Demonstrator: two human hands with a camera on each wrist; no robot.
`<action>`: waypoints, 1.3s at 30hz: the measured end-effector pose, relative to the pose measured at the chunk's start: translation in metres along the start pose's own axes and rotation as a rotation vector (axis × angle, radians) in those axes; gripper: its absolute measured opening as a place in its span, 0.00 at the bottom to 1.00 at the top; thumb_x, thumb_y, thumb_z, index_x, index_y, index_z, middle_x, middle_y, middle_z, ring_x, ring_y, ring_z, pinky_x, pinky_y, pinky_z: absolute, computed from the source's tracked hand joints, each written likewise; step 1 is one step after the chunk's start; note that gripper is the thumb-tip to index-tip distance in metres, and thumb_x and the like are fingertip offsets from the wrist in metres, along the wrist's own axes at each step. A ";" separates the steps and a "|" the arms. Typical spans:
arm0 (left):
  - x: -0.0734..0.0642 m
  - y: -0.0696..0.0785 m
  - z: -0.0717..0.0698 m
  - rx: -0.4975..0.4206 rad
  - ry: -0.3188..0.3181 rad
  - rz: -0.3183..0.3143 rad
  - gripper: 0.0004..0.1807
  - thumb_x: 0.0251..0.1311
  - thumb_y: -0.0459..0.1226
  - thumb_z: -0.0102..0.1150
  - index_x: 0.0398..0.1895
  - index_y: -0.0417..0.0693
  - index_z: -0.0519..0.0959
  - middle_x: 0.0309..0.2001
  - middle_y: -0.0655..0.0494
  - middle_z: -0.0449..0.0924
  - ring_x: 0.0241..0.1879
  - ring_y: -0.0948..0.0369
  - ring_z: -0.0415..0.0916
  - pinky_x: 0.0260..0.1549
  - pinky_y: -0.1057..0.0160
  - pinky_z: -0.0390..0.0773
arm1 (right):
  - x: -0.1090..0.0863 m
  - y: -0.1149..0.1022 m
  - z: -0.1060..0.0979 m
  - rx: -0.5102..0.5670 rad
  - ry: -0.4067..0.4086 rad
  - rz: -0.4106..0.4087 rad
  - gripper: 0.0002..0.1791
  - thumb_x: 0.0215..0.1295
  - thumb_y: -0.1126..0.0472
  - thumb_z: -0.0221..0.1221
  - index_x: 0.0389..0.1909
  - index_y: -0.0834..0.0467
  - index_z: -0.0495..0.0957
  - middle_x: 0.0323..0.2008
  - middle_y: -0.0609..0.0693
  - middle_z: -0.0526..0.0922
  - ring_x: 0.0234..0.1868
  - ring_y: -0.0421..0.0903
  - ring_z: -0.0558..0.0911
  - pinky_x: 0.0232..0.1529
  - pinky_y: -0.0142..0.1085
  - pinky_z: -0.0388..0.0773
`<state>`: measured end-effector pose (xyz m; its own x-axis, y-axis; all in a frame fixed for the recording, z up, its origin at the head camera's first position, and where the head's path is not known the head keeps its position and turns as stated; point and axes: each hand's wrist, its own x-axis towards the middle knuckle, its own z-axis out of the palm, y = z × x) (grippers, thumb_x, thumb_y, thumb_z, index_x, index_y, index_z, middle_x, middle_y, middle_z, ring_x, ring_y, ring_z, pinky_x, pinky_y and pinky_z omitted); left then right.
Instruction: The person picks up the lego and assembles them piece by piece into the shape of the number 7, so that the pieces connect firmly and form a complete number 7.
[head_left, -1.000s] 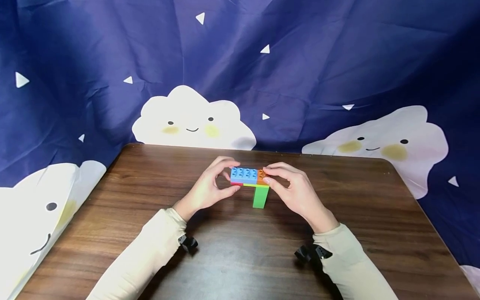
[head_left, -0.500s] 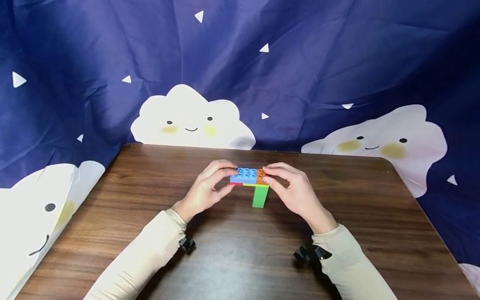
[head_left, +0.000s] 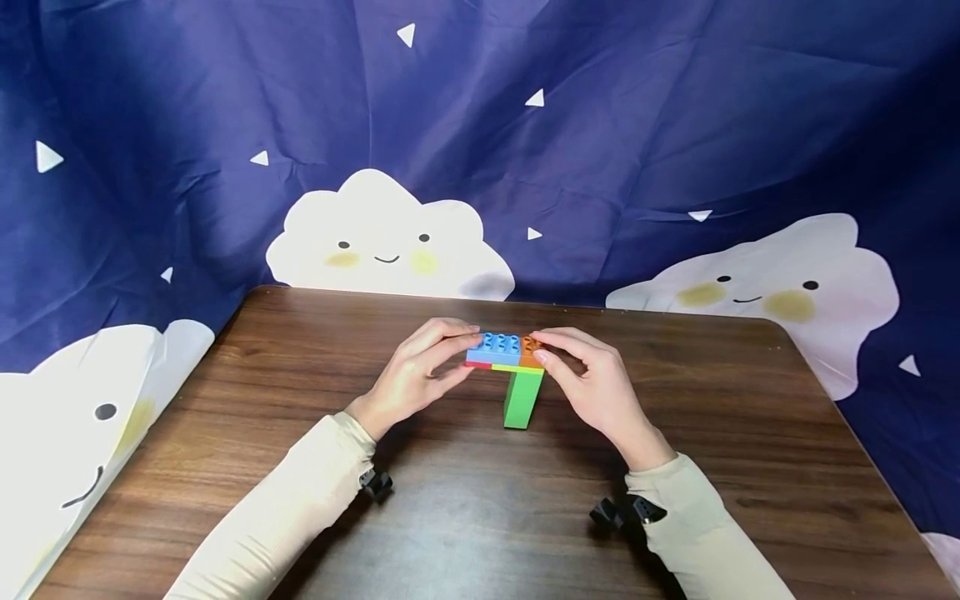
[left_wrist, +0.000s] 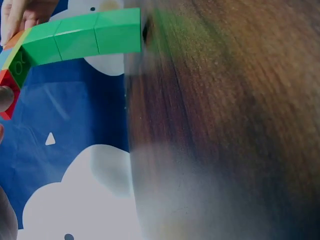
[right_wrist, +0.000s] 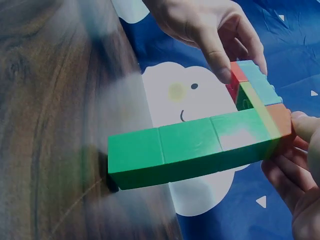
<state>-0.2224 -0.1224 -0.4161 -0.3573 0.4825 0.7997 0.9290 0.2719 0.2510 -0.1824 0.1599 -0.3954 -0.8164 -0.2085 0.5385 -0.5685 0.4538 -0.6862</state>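
Both hands hold a toy-block build in front of me, over the table's middle. A blue brick and an orange brick form its top. Under them are a yellow-green layer and a red brick at the left end. A column of green bricks runs down from the right part, slightly tilted; whether its foot touches the table I cannot tell. My left hand pinches the left end, thumb at the red brick, fingertips on the blue one. My right hand pinches the orange brick.
The brown wooden table lies under the build. A dark blue cloth printed with white clouds hangs behind it. Black wrist cameras sit under both light sleeves.
My left fingertips have shifted onto the top of the blue brick. The green column now leans, its foot nearer to me. My right hand keeps its pinch on the orange brick.
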 end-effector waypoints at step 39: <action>-0.009 0.015 0.024 -0.277 -0.108 -0.594 0.21 0.54 0.32 0.83 0.52 0.43 0.89 0.49 0.50 0.92 0.50 0.51 0.91 0.57 0.50 0.89 | -0.048 0.035 -0.008 0.269 -0.120 0.096 0.28 0.69 0.74 0.68 0.69 0.62 0.81 0.68 0.61 0.82 0.68 0.31 0.81 0.59 0.25 0.84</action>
<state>-0.2077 -0.1028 -0.4323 -0.8106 0.4012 0.4266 0.5564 0.3005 0.7747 -0.1622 0.1927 -0.4409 -0.8647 -0.2838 0.4144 -0.4815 0.2337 -0.8447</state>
